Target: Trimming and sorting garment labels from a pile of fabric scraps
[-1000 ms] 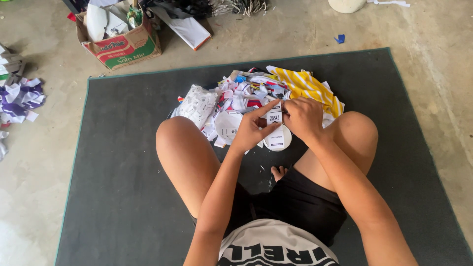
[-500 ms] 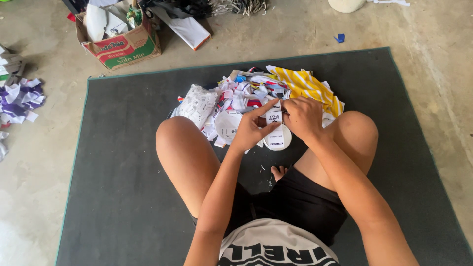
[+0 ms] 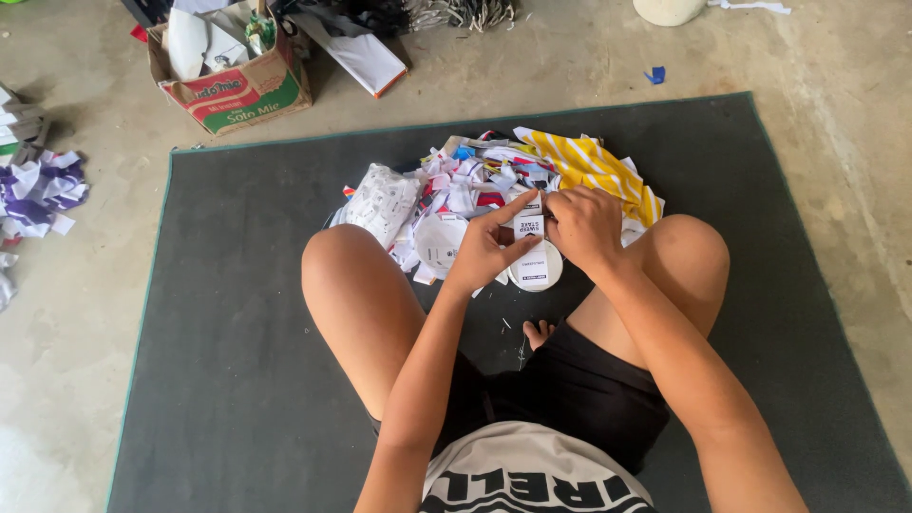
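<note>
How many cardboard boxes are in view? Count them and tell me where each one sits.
1. The box sits on the concrete floor past the far left corner of the grey mat, stuffed with scraps. Others may lie beyond the picture's top edge.

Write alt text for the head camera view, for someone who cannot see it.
Seen from above, a person sitting on a dark mat holds a small white paper label between the left hand and right hand, over a pile of paper scraps. A cardboard box stands on the concrete floor beyond.
</note>
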